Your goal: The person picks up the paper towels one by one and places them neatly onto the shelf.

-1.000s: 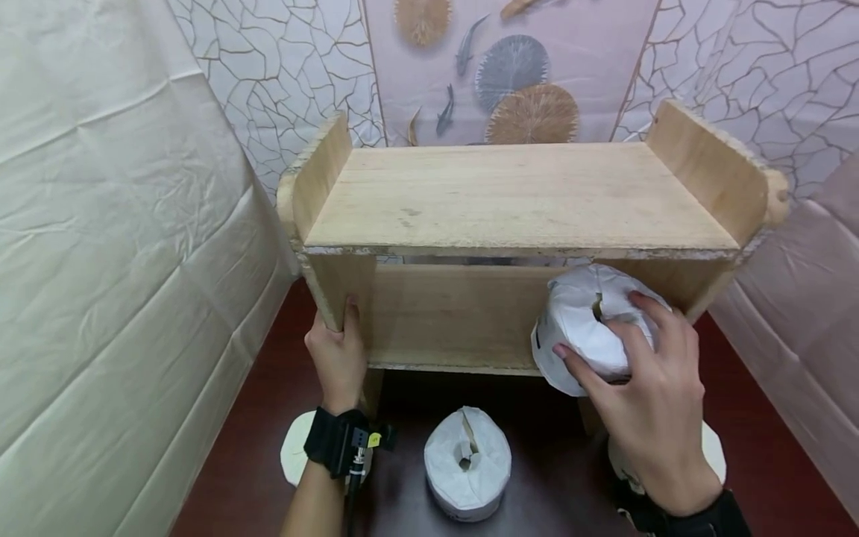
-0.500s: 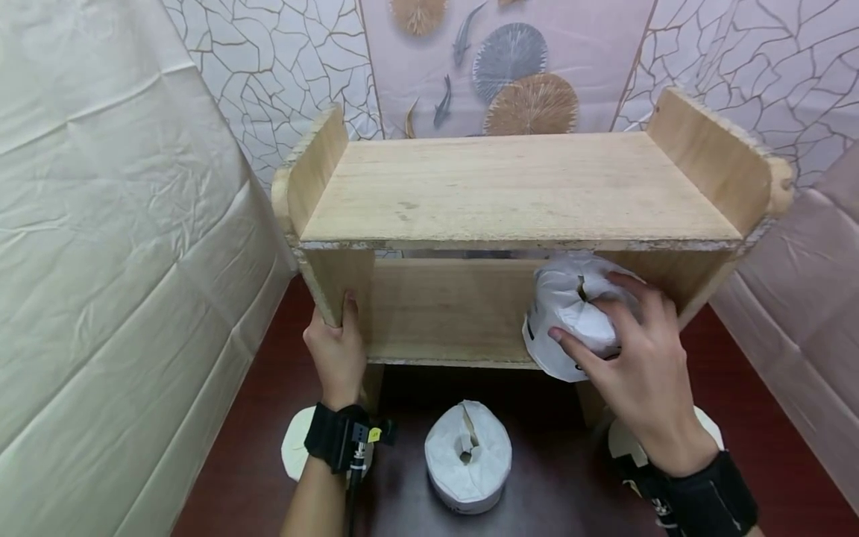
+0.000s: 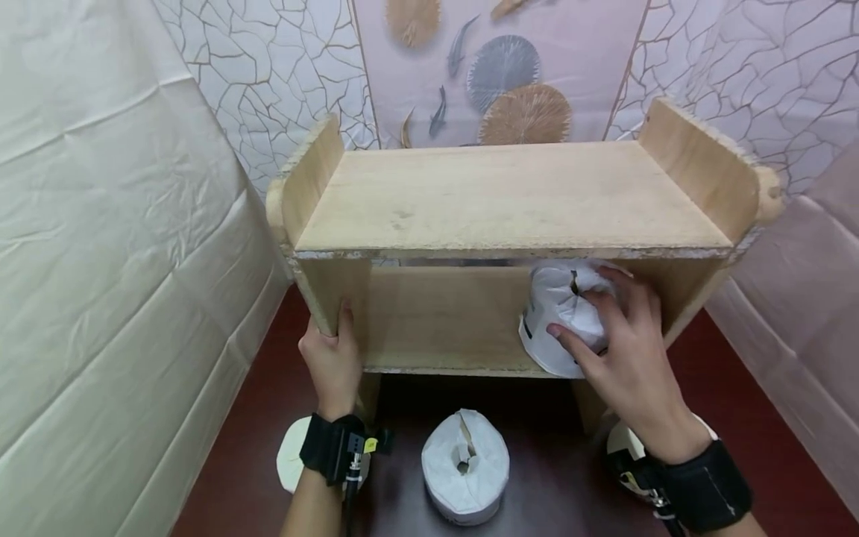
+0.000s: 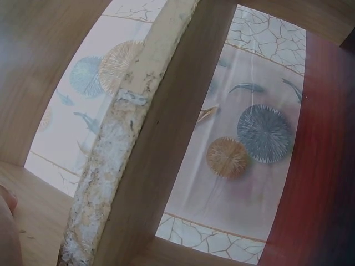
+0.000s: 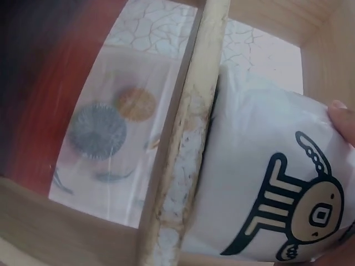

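Observation:
My right hand (image 3: pixel 627 335) grips a paper-wrapped toilet roll (image 3: pixel 557 321) from above, fingers over its top and thumb on its near side. That roll is at the right part of the middle shelf board (image 3: pixel 450 321) of a wooden rack; in the right wrist view the wrapped roll (image 5: pixel 260 166), printed with a cartoon figure, meets the board's chipped edge (image 5: pixel 186 149). My left hand (image 3: pixel 332 362) holds the front edge of the rack's left side panel (image 3: pixel 329 294), thumb on the inner face. The left wrist view shows just a bit of that hand (image 4: pixel 8 221).
A second wrapped roll (image 3: pixel 465 466) stands on the dark table in front of the rack. Pale round objects (image 3: pixel 291 455) lie partly hidden under both forearms. The rack's top board (image 3: pixel 510 198) overhangs the middle shelf. Fabric walls (image 3: pixel 134 261) flank the table.
My right hand has carried the toilet roll left and deeper onto the middle shelf, and the roll stands more upright. My left hand keeps its hold on the side panel.

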`<state>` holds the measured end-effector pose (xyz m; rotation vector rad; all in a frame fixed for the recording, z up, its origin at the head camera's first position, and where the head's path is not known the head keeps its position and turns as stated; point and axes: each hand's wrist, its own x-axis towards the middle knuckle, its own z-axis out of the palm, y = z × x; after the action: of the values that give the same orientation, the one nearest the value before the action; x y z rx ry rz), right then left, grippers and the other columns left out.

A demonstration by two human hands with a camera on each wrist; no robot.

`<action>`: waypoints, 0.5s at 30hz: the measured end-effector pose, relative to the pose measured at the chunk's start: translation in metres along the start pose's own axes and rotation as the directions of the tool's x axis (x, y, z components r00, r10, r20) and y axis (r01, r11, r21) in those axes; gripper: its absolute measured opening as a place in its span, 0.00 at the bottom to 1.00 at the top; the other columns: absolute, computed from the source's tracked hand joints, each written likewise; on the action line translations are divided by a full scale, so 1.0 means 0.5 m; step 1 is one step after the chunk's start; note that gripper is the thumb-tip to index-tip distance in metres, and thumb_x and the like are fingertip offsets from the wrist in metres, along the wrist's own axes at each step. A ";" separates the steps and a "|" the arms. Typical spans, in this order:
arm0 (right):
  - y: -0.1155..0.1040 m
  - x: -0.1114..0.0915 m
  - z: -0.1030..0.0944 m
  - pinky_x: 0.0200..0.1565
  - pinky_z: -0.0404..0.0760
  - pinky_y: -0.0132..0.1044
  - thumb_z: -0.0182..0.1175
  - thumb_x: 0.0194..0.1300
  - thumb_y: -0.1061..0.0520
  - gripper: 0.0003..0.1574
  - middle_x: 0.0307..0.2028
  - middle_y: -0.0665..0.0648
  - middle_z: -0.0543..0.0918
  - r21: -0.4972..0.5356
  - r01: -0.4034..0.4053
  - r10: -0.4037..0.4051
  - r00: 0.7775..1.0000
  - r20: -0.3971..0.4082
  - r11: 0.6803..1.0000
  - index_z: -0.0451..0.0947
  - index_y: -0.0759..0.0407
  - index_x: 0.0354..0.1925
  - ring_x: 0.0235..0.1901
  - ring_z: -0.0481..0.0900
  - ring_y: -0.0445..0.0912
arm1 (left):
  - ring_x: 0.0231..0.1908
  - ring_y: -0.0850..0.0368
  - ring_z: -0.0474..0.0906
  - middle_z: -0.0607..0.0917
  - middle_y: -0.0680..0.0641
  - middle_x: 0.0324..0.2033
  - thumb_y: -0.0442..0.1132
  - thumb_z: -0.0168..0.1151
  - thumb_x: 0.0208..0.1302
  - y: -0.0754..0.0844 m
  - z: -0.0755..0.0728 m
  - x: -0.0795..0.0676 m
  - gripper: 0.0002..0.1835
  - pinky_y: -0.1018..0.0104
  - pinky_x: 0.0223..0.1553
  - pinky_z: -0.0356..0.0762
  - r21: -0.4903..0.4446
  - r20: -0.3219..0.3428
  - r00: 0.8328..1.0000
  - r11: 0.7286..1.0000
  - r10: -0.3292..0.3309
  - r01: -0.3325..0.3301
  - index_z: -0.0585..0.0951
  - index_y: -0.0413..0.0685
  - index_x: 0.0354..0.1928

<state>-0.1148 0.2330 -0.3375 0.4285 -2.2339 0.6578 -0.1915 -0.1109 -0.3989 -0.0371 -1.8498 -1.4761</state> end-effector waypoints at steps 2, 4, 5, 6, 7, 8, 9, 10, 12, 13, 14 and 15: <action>-0.003 -0.003 0.003 0.61 0.61 0.69 0.52 0.72 0.22 0.53 0.69 0.77 0.66 -0.017 0.011 -0.010 1.000 0.003 1.000 0.78 0.73 0.54 0.67 0.62 0.74 | 0.42 0.43 0.89 0.90 0.36 0.44 0.45 0.65 0.77 -0.001 -0.005 -0.006 0.19 0.76 0.39 0.78 -0.005 -0.008 1.000 1.000 0.001 -0.001 0.84 0.35 0.57; -0.007 -0.005 0.004 0.62 0.60 0.70 0.52 0.73 0.23 0.53 0.68 0.78 0.66 -0.036 0.032 -0.033 0.999 -0.006 0.999 0.78 0.73 0.55 0.67 0.62 0.74 | 0.42 0.43 0.89 0.90 0.36 0.44 0.44 0.65 0.77 -0.002 -0.008 -0.010 0.19 0.77 0.39 0.77 -0.012 -0.011 1.000 1.000 0.000 0.000 0.84 0.36 0.58; -0.009 -0.004 0.003 0.63 0.60 0.70 0.52 0.73 0.23 0.53 0.68 0.78 0.67 -0.054 0.044 -0.045 0.999 -0.009 0.998 0.78 0.73 0.55 0.67 0.62 0.74 | 0.43 0.43 0.90 0.90 0.36 0.45 0.44 0.64 0.77 -0.003 -0.008 -0.010 0.19 0.77 0.40 0.78 -0.015 -0.009 1.000 1.000 -0.001 0.001 0.84 0.36 0.58; -0.011 -0.003 0.003 0.63 0.59 0.70 0.53 0.73 0.23 0.53 0.67 0.79 0.68 -0.068 0.056 -0.057 0.998 -0.019 0.996 0.78 0.73 0.56 0.67 0.63 0.74 | 0.43 0.43 0.90 0.90 0.37 0.45 0.44 0.64 0.78 -0.003 -0.008 -0.009 0.19 0.76 0.40 0.78 -0.018 -0.003 1.000 1.000 -0.002 0.002 0.83 0.37 0.59; -0.013 -0.002 0.001 0.63 0.59 0.70 0.53 0.73 0.22 0.54 0.66 0.79 0.68 -0.088 0.068 -0.070 0.997 -0.025 0.994 0.77 0.73 0.58 0.66 0.64 0.74 | 0.44 0.44 0.90 0.90 0.37 0.46 0.45 0.64 0.78 -0.002 -0.007 -0.008 0.19 0.76 0.40 0.79 -0.020 0.002 1.000 1.000 -0.004 0.004 0.83 0.37 0.59; -0.016 -0.001 0.001 0.62 0.59 0.69 0.53 0.72 0.22 0.55 0.65 0.79 0.70 -0.104 0.078 -0.082 0.996 -0.035 0.992 0.77 0.73 0.59 0.66 0.65 0.73 | 0.44 0.44 0.90 0.90 0.37 0.46 0.46 0.63 0.78 -0.002 -0.006 -0.007 0.20 0.76 0.41 0.79 -0.020 0.005 1.000 1.000 -0.005 0.005 0.83 0.38 0.60; -0.020 0.002 0.001 0.61 0.60 0.68 0.53 0.72 0.21 0.56 0.64 0.79 0.71 -0.123 0.090 -0.095 0.994 -0.044 0.988 0.77 0.74 0.59 0.64 0.67 0.73 | 0.44 0.45 0.89 0.90 0.38 0.47 0.46 0.63 0.78 -0.002 -0.005 -0.005 0.20 0.76 0.41 0.79 -0.021 0.006 1.000 1.000 -0.005 0.005 0.83 0.38 0.60; -0.023 0.004 -0.001 0.59 0.60 0.68 0.53 0.71 0.20 0.57 0.62 0.78 0.72 -0.144 0.097 -0.105 0.993 -0.049 0.985 0.77 0.74 0.60 0.61 0.68 0.73 | 0.45 0.46 0.89 0.90 0.38 0.47 0.47 0.63 0.78 -0.001 -0.003 -0.004 0.20 0.76 0.41 0.79 -0.021 0.006 1.000 1.000 -0.005 0.005 0.83 0.38 0.60; -0.032 0.011 0.000 0.53 0.62 0.67 0.51 0.71 0.19 0.59 0.59 0.76 0.75 -0.188 0.095 -0.109 0.992 -0.066 0.978 0.77 0.73 0.61 0.55 0.70 0.73 | 0.45 0.48 0.89 0.90 0.38 0.47 0.47 0.64 0.77 0.000 0.000 -0.002 0.20 0.75 0.41 0.79 -0.020 -0.002 1.000 1.000 -0.003 0.003 0.84 0.38 0.60; -0.038 0.014 0.000 0.51 0.62 0.67 0.50 0.71 0.18 0.59 0.59 0.76 0.75 -0.213 0.086 -0.103 0.992 -0.069 0.973 0.77 0.73 0.61 0.52 0.70 0.73 | 0.45 0.48 0.89 0.90 0.38 0.47 0.47 0.64 0.77 0.001 0.001 -0.002 0.20 0.75 0.41 0.79 -0.022 -0.005 1.000 1.000 -0.005 0.005 0.84 0.38 0.59; -0.045 0.017 0.002 0.48 0.63 0.67 0.49 0.71 0.18 0.59 0.57 0.75 0.76 -0.234 0.069 -0.090 0.993 -0.078 0.970 0.77 0.72 0.60 0.50 0.69 0.73 | 0.45 0.48 0.89 0.90 0.38 0.47 0.47 0.64 0.77 0.002 0.002 -0.003 0.20 0.75 0.42 0.79 -0.025 -0.008 1.000 1.000 -0.006 0.006 0.84 0.38 0.59; -0.052 0.021 0.001 0.46 0.63 0.67 0.53 0.71 0.20 0.56 0.57 0.74 0.77 -0.266 0.047 -0.069 0.995 -0.074 0.963 0.77 0.72 0.60 0.48 0.69 0.73 | 0.45 0.48 0.89 0.90 0.39 0.47 0.47 0.64 0.77 0.002 0.003 -0.004 0.20 0.75 0.42 0.78 -0.029 -0.008 1.000 1.000 -0.010 0.010 0.84 0.39 0.59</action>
<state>-0.1093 0.2106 -0.3216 0.3242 -2.1830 0.3332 -0.1902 -0.1086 -0.3992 -0.0361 -1.8245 -1.5084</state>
